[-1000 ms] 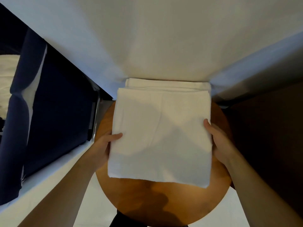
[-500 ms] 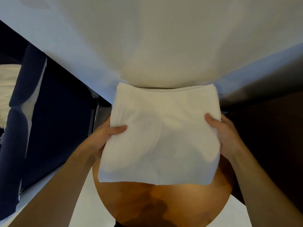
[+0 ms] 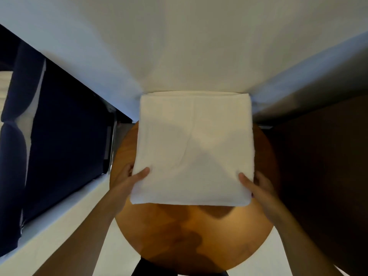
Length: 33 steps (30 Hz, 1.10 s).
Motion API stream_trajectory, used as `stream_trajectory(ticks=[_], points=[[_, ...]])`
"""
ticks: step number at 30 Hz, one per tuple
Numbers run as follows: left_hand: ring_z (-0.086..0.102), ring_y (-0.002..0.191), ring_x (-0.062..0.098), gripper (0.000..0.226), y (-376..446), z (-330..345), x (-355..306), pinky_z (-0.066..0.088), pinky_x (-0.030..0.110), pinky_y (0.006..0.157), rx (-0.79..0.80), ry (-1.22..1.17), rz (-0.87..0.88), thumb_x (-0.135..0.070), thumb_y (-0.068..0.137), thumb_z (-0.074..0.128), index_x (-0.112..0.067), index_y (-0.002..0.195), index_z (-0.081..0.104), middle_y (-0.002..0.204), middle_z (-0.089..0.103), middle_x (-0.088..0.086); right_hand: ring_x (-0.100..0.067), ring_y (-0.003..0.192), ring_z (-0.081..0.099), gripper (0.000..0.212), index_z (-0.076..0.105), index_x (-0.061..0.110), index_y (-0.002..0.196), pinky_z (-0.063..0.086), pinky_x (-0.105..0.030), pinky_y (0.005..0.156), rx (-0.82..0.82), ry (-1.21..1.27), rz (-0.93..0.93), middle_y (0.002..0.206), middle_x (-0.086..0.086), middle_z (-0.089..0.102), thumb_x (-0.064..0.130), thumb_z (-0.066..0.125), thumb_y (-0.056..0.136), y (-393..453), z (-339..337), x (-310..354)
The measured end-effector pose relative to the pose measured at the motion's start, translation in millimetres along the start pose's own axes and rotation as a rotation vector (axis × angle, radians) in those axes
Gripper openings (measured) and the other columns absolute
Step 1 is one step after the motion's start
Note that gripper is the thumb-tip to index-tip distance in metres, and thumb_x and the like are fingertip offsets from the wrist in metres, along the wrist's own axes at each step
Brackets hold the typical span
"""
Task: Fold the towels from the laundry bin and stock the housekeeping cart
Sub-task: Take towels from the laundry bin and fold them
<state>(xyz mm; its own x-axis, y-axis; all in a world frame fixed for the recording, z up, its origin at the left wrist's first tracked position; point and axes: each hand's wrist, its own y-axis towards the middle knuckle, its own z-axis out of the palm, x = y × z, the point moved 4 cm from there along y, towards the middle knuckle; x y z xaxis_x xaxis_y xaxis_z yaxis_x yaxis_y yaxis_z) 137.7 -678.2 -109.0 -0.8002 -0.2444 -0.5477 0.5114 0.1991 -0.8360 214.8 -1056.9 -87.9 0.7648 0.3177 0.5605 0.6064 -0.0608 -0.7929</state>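
2 hands — left hand [image 3: 130, 179], right hand [image 3: 256, 186] — pinching folded white towel [image 3: 193, 148] above round wooden table [image 3: 199, 236].

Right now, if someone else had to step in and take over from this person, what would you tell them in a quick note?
Left hand: grips the folded white towel at its near left corner, thumb on top.
Right hand: grips the near right corner the same way.
The towel is a neat square over the round wooden table.
Done: this towel looks folded.
Left: carry it to the cart, which is not in view, then fold any remaining towels.
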Motion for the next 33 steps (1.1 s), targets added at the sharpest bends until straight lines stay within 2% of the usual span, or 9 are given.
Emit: stream_trajectory(ticks=[5, 10, 14, 17, 20, 23, 25, 27, 33], points=[[0.057, 0.119, 0.021, 0.071, -10.0, 2.6, 14.5, 0.046, 0.046, 0.106, -0.076, 0.110, 0.036, -0.036, 0.081, 0.084, -0.031, 0.143, 0.047, 0.127, 0.060, -0.009, -0.021, 0.109, 0.064, 0.052, 0.056, 0.029, 0.125, 0.059, -0.045, 0.089, 0.017, 0.015, 0.024, 0.120, 0.004, 0.065, 0.037, 0.078, 0.079, -17.3, 0.0, -23.9], [0.061, 0.114, 0.025, 0.073, -9.9, 8.8, 31.6, 0.052, 0.046, 0.098, -0.176, 0.151, -0.009, -0.035, 0.077, 0.086, -0.025, 0.140, 0.051, 0.127, 0.063, -0.002, -0.025, 0.101, 0.065, 0.040, 0.059, 0.023, 0.125, 0.056, -0.040, 0.076, -0.192, 0.093, 0.012, 0.120, -0.003, 0.066, 0.028, 0.076, 0.089, -14.6, -8.5, -27.0], [0.053, 0.126, 0.033, 0.087, -20.6, 29.1, 26.6, 0.046, 0.042, 0.099, -0.414, 0.458, 0.153, -0.031, 0.080, 0.086, -0.010, 0.150, 0.038, 0.141, 0.053, 0.012, -0.026, 0.104, 0.057, 0.056, 0.047, 0.017, 0.142, 0.050, -0.038, 0.079, -0.230, -0.180, 0.037, 0.131, -0.009, 0.058, 0.032, 0.070, 0.094, -16.5, 3.2, -25.6], [0.033, 0.146, 0.036, 0.084, -35.7, 48.5, 6.1, 0.032, 0.053, 0.117, -0.558, 0.848, 0.442, -0.041, 0.092, 0.072, -0.016, 0.158, 0.027, 0.160, 0.034, 0.015, -0.033, 0.128, 0.046, 0.064, 0.041, 0.016, 0.149, 0.047, -0.044, 0.094, -0.367, -0.549, -0.201, 0.146, -0.013, 0.045, 0.038, 0.067, 0.094, -23.5, 12.1, 2.3], [0.014, 0.155, 0.034, 0.077, -23.6, 69.6, -1.2, 0.016, 0.054, 0.122, -0.440, 1.111, 0.723, -0.061, 0.097, 0.047, -0.028, 0.161, 0.021, 0.169, 0.016, 0.009, -0.037, 0.146, 0.027, 0.073, 0.036, 0.020, 0.154, 0.034, -0.052, 0.112, -0.457, -0.852, -0.530, 0.159, -0.015, 0.030, 0.059, 0.051, 0.095, -20.6, 34.0, 28.9], [-0.006, 0.157, 0.031, 0.081, 7.2, 77.7, 5.9, 0.004, 0.058, 0.125, -0.323, 1.296, 0.673, -0.073, 0.096, 0.030, -0.033, 0.163, 0.005, 0.172, -0.004, 0.003, -0.039, 0.154, 0.004, 0.081, 0.018, 0.029, 0.160, 0.011, -0.058, 0.120, -0.350, -1.101, -0.572, 0.168, -0.014, 0.007, 0.075, 0.024, 0.094, 8.6, 55.8, 29.6], [-0.017, 0.156, 0.029, 0.082, 22.3, 76.6, 16.8, 0.005, 0.062, 0.124, -0.282, 1.354, 0.606, -0.075, 0.097, 0.021, -0.034, 0.162, -0.007, 0.170, -0.017, -0.001, -0.036, 0.155, -0.009, 0.085, 0.005, 0.032, 0.161, 0.009, -0.064, 0.121, -0.279, -1.181, -0.520, 0.169, -0.010, -0.006, 0.080, 0.012, 0.092, 27.8, 63.6, 14.0], [-0.022, 0.154, 0.028, 0.082, 30.6, 76.6, 26.3, 0.005, 0.063, 0.123, -0.282, 1.380, 0.574, -0.075, 0.097, 0.018, -0.034, 0.161, -0.014, 0.168, -0.023, -0.001, -0.036, 0.155, -0.012, 0.085, -0.002, 0.033, 0.161, 0.011, -0.066, 0.120, -0.297, -1.213, -0.503, 0.169, -0.008, -0.009, 0.080, 0.012, 0.093, 40.1, 66.9, -2.7], [-0.019, 0.155, 0.031, 0.084, 42.8, 81.1, 34.3, 0.000, 0.061, 0.123, -0.346, 1.411, 0.590, -0.073, 0.097, 0.021, -0.028, 0.162, -0.011, 0.169, -0.020, 0.003, -0.039, 0.155, -0.006, 0.086, 0.005, 0.028, 0.162, 0.010, -0.063, 0.118, -0.382, -1.221, -0.552, 0.169, -0.012, -0.003, 0.077, 0.023, 0.093, 58.4, 74.8, -13.4]])
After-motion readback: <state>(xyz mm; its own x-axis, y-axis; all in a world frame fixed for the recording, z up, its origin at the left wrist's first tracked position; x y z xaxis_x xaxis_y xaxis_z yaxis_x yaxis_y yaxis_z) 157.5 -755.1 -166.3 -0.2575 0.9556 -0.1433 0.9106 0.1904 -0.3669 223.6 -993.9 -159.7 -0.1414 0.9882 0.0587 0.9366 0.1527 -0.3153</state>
